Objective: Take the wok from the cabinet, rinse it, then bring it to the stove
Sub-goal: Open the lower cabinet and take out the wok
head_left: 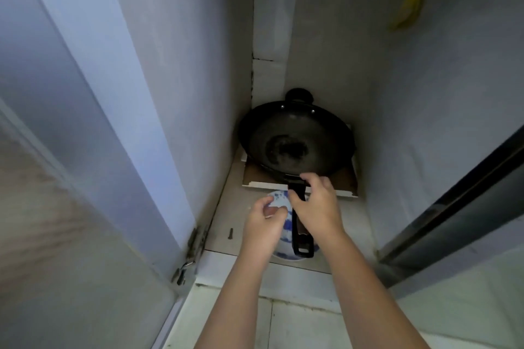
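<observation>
The risk here, as I judge it, is the blue-and-white dish lying right under the wok's long handle; if the wok is dragged forward instead of lifted, the handle or the pan's underside could knock that dish and send it off the cabinet's front edge; a steep tilt could also catch the far loop handle against the cabinet's back wall, which it nearly touches.

The right hand is at the root of the long handle, thumb and fingers curled about it just in front of the wok's rim; it looks like a closing grasp, though I cannot tell how firmly it is clamped; the left hand hovers just left of the handle over the dish, fingers loosely bent and holding nothing I can make out.

The wok sits deep in the cabinet's back corner on a flat cardboard piece; it is black, round and shallow, with a worn, mottled patch at its centre and two rivets below the loop handle; it looks empty and dry; a small dark screw lies left of the dish.
</observation>
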